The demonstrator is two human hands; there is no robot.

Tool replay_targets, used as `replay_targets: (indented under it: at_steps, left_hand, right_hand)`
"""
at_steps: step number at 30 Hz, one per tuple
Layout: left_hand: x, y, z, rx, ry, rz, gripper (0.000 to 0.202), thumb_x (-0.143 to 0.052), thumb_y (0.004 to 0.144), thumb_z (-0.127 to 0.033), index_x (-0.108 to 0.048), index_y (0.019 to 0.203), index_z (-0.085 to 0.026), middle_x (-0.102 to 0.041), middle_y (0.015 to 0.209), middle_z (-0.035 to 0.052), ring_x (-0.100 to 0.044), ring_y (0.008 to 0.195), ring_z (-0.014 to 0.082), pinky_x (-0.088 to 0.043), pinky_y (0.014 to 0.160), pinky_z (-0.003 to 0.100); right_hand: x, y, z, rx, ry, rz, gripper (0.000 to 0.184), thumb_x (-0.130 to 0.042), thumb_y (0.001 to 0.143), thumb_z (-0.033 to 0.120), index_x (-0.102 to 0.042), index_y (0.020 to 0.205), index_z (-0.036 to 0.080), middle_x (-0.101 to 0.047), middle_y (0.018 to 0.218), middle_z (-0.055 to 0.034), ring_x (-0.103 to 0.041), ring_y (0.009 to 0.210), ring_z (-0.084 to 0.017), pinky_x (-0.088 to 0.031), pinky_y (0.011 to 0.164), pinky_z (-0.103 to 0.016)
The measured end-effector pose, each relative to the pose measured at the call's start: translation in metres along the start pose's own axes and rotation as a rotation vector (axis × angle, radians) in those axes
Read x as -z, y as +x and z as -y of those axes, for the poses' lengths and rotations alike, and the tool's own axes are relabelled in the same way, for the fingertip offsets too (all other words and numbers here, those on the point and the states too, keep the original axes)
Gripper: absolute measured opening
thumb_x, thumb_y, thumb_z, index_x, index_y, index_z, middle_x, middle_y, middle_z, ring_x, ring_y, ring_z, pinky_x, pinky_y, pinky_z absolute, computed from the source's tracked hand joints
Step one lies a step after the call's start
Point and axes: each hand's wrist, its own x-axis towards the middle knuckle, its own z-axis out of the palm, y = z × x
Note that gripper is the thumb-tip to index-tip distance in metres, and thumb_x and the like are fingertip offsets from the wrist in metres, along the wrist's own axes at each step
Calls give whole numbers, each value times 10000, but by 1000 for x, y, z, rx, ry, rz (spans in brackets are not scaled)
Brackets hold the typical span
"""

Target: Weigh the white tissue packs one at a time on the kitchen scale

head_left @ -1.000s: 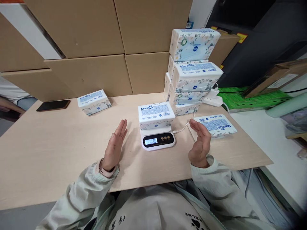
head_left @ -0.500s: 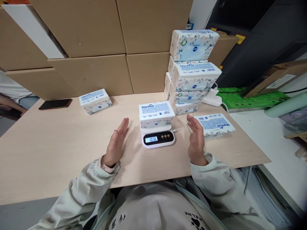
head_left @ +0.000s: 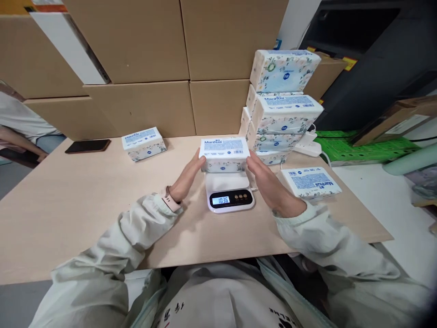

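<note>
My left hand presses the left end of a white tissue pack with blue Manhua lettering. Against its right end lies my right hand, so the pack is held between both palms. It sits over the back of a white digital scale, with more of the weighing plate showing in front of it; whether it still touches the plate I cannot tell. The scale's lit display reads 103.6. Another tissue pack lies flat to the right of my right hand.
Behind on the right rises a stack of tissue packs beside a white power strip. A single tissue pack and a phone lie at the back left. Cardboard boxes wall the rear. Another person's arm shows far left.
Both hands have moved forward and inward from beside the scale onto the ends of the tissue pack. The pack has shifted back relative to the scale. The view has turned slightly.
</note>
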Motion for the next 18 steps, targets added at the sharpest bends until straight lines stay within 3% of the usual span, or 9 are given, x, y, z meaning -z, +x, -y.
replay_targets:
  at_steps: [4, 7, 9, 13, 18]
  left_hand:
    - [48, 38, 0, -61, 88, -206, 669, -603, 975, -532, -473, 1564, -242, -475, 1624, 60, -313, 1585, 301, -231, 1323, 459]
    - [89, 70, 16, 0, 286, -421, 711, -564, 999, -483, -351, 1620, -210, -307, 1715, 73, -266, 1604, 276, -237, 1313, 423]
    - [106, 85, 30, 81, 500, -500, 657, -498, 1018, -419, -353, 1612, -178, -307, 1711, 108, -305, 1589, 260, -269, 1297, 410]
    - [119, 88, 49, 152, 752, -500, 560, -635, 875, -308, -603, 1401, -119, -457, 1609, 192, -393, 1532, 353, -239, 1297, 496]
    - [138, 65, 48, -43, 972, -367, 421, -721, 760, -224, -718, 1180, -204, -332, 1697, 96, -82, 1634, 354, 103, 1300, 571]
  right_hand:
    - [-27, 63, 31, 22, 7, 71, 549, -539, 981, 522, -472, 1506, 374, -495, 1619, 53, -402, 1538, -228, -290, 1308, -499]
    - [-57, 125, 33, -155, 10, 75, 379, -541, 976, 397, -597, 1332, 280, -652, 1443, -24, -583, 1341, -216, -419, 1212, -463]
    - [-76, 160, 25, -281, -2, 45, 268, -526, 982, 371, -644, 1180, 234, -711, 1303, -57, -641, 1210, -206, -487, 1129, -414]
    - [-99, 199, 5, -330, -32, 33, 171, -528, 988, 342, -639, 993, 212, -740, 1066, -61, -664, 1049, -192, -536, 1014, -359]
    - [-113, 214, -7, -335, -61, 82, 96, -588, 961, 281, -620, 946, 191, -731, 966, -59, -664, 1008, -199, -523, 1004, -389]
